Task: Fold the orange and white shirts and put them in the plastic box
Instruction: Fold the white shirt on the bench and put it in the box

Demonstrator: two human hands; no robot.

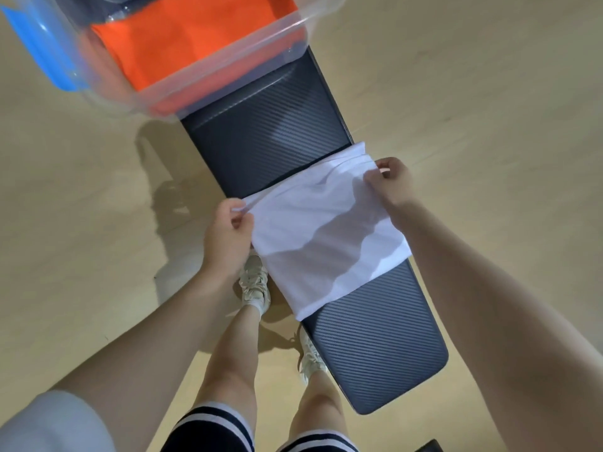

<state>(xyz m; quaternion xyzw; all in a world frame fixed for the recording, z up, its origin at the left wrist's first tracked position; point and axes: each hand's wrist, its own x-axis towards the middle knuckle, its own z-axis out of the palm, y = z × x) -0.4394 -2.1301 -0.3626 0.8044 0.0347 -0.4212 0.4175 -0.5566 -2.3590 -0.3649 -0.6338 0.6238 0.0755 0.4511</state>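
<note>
Both hands, left and right, pinch my half-folded white shirt on the bench; orange shirt already boxed.

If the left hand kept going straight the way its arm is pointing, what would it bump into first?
Probably the clear plastic box holding the orange shirt. The left hand, pinching the white shirt, points up along the dark bench toward it, though depth is hard to judge.
</note>
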